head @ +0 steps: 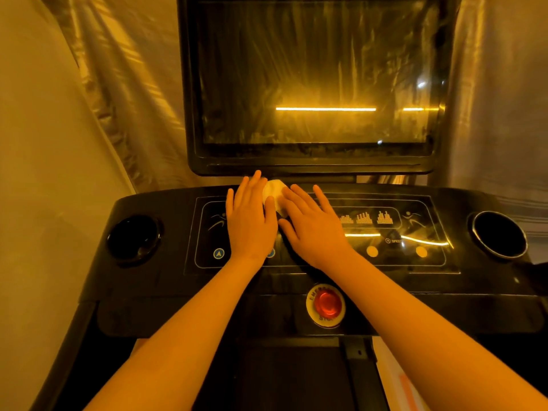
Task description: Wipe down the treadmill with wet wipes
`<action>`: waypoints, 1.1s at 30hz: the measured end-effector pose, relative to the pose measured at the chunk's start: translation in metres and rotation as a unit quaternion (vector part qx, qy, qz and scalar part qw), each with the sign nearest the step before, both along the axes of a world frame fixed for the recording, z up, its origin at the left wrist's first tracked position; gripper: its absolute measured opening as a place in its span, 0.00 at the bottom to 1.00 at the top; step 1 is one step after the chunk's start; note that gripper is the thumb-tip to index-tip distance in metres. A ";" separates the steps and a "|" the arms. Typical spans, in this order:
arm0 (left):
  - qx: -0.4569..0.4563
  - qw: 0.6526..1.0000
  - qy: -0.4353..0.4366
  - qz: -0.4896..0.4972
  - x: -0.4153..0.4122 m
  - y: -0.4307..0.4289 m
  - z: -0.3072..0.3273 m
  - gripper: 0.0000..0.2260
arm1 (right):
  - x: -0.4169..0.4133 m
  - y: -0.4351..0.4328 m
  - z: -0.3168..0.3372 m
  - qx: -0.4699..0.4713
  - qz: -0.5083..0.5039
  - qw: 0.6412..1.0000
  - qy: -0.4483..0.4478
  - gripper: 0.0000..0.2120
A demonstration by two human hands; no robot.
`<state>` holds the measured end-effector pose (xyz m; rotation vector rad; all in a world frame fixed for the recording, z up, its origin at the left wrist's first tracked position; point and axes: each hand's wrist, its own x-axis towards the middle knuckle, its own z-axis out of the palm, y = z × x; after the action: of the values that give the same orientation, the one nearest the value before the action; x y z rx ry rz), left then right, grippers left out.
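The left hand [250,223] and right hand [315,232] lie flat, fingers straight, pressing a crumpled wet wipe [274,191] onto the treadmill console [178,292].

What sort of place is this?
Likely a home or storage corner with a treadmill, not clearly a gym: black treadmill console with round cup holders, large dark smeared screen, round red emergency-stop button, and shiny crinkled sheeting draped close behind.
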<state>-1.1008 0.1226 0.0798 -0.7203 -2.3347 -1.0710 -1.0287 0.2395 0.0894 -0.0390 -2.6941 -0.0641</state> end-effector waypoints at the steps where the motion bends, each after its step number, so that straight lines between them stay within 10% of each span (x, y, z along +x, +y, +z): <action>1: 0.000 1.000 0.003 -0.003 0.000 0.001 0.000 0.18 | 0.004 0.001 -0.002 0.013 -0.017 0.999 0.023 0.29; 9: -0.198 0.975 0.065 -0.079 -0.018 -0.032 0.000 0.24 | 0.017 0.010 -0.002 -0.012 -0.107 0.993 0.037 0.31; 33: -0.105 0.993 0.044 -0.036 -0.019 -0.042 -0.003 0.20 | 0.017 -0.009 -0.009 -0.050 -0.014 0.994 -0.096 0.34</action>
<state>-1.1202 0.0805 0.0769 -0.9164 -2.3827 -0.8131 -1.0112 0.2303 0.0802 -0.1048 -2.8879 0.0616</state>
